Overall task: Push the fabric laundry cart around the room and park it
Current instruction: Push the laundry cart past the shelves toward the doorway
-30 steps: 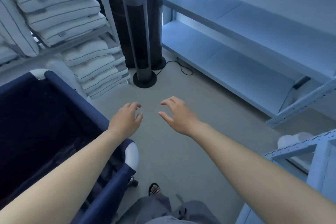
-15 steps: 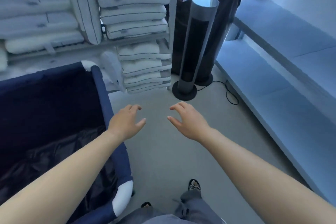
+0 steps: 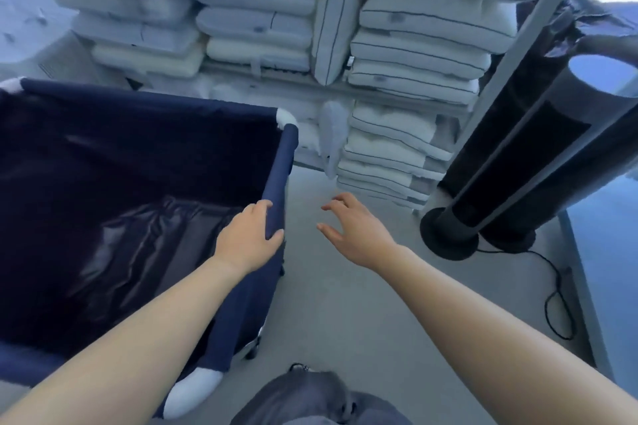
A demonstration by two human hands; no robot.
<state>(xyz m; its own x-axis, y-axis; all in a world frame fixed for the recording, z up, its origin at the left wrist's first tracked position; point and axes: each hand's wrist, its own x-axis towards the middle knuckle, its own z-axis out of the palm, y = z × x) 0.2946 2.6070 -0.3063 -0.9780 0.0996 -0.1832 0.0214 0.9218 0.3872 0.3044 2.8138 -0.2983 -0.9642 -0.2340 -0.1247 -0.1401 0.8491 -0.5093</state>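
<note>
**One hand on the cart, one hand free**

Two hands were in view. The left hand [image 3: 247,240] grasped the right rail of the laundry cart [image 3: 278,169], with fingers and thumb curled round the navy sleeve. The right hand [image 3: 355,235] hung released over the floor [image 3: 338,321], its fingers spread and touching nothing, just right of the cart.

There was one cart, filling the near left of the scene. Its far rail ran close to the shelving. Three white corner pieces showed: far left [image 3: 10,84], far right [image 3: 286,117] and near right [image 3: 193,390]. The fourth corner was cut off by the frame and hidden by the left arm. One caster [image 3: 253,347] could be seen under the near right side. Inside the cart lay dark, glossy lining [image 3: 155,245], creased along the bottom.

Pale pillows [image 3: 414,45] were stacked on the far shelving, and more lay in a pile reaching the floor beneath it. The stacks on the left were too blurred to count.

On the right stood two dark upright columns. The nearer was a tower fan [image 3: 538,155] on a round base. The second column [image 3: 507,86] was largely hidden behind it and behind one slanted shelf post [image 3: 538,14]. One black cable [image 3: 556,300] looped across the floor from their bases.

Grey trousers [image 3: 310,400] showed at the near edge, cut off.
</note>
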